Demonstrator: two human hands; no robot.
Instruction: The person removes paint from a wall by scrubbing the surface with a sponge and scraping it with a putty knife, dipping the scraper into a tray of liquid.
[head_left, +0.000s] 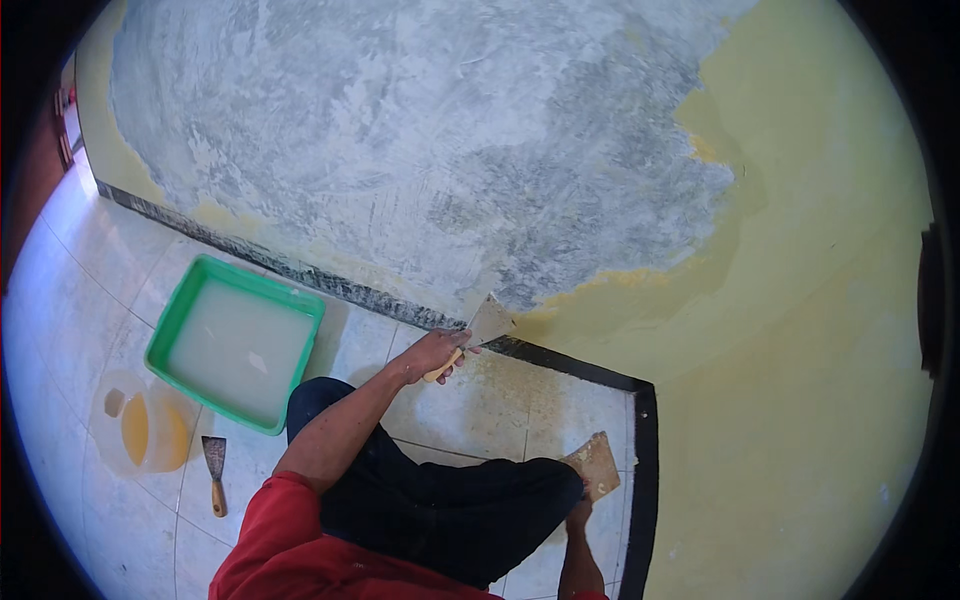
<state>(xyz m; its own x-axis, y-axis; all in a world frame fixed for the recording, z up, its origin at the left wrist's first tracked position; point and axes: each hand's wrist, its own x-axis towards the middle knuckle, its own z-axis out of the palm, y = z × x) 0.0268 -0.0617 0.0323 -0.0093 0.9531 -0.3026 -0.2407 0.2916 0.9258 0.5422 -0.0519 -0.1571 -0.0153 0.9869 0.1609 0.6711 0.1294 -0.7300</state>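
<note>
My left hand (436, 354) grips the light handle of a wide putty knife (491, 322). Its blade lies at the foot of the wall, by the lower edge of a grey-and-white patch (420, 150) where the yellow paint is absent. Beyond my right knee, my right hand (579, 513) holds a tan, stained flat plate (597, 466) low over the floor; the knee hides part of the hand and plate. A second, narrower putty knife (214, 472) with a wooden handle rests on the tiles at my left.
A green plastic basin (156, 352) of cloudy liquid stands left of my knee. Beside it is a translucent plastic container (109, 442) with yellowish contents. Black skirting (585, 369) runs along the wall to a corner. Yellowish residue dirties the tiles (480, 405) before me.
</note>
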